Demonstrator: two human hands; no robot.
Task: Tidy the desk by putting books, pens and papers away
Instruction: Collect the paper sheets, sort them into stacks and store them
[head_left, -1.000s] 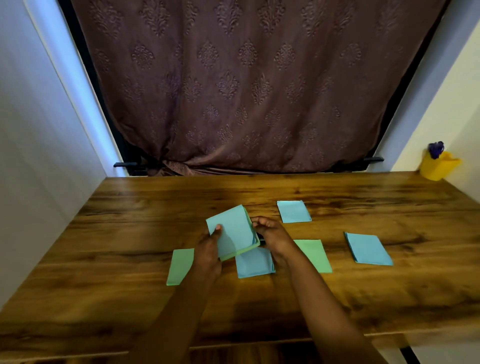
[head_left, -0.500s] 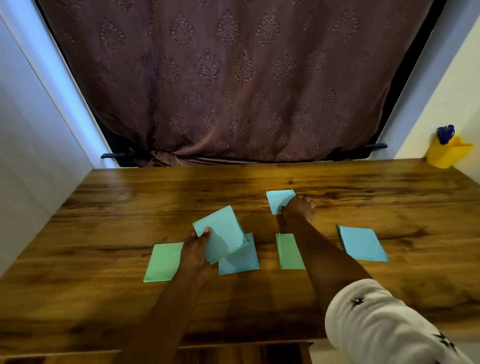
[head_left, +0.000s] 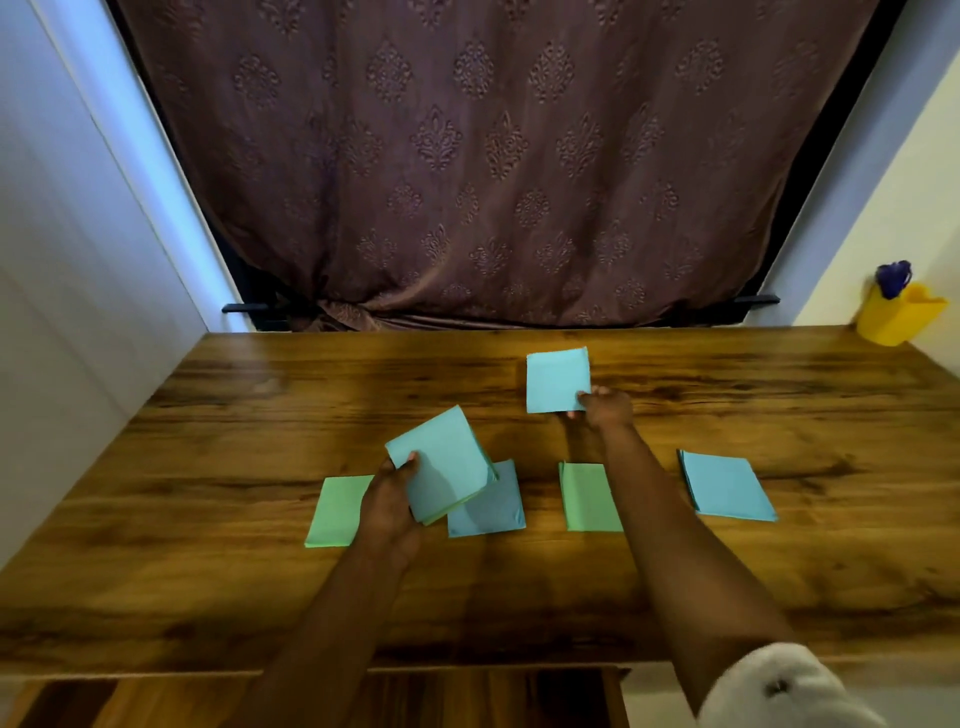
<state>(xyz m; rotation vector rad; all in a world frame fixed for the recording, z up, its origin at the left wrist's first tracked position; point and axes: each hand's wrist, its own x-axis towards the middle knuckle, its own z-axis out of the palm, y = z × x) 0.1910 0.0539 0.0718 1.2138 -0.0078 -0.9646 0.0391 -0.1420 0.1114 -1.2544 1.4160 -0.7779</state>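
**Item 1.** Stack of thin square paper sheets, pale blue on top with a green edge beneath (head_left: 444, 462). The left hand (head_left: 392, 499) grips it with the thumb on the top face and the fingers closed round its near left side. It is carried tilted above the brown wood-grain desk (head_left: 779, 395), centre-left.

**Item 2.** Single pale blue square paper sheet (head_left: 556, 379), far centre. The right hand (head_left: 605, 408) pinches its near right corner. The near edge looks raised (whether the sheet is wholly off the desk cannot be told).

**Item 3.** Loose on the desk:
- a flat green paper sheet (head_left: 335, 512), near left
- a darker blue sheet (head_left: 488, 506), partly beneath the stack
- a centre green sheet (head_left: 589, 496), partly hidden by the right forearm
- a small blue pile (head_left: 724, 486), right

**Hazards, as judged.**
- A one-corner pinch on limp paper may let the single sheet droop, fold or slip on its way to the stack.
- The tilted stack is held at one side only, so its lower sheets could fan out or slide off.
- The right forearm passes over the centre green sheet and could drag it.

**Materials.**
- Papers: thin, matte, sharp-cornered and light.
- Desk: smooth and faintly glossy, so sheets would likely skid.
- Far right: a yellow plastic pen holder (head_left: 898, 319) holding something purple.
- Behind: a brown curtain with an embossed pattern (head_left: 493, 156).
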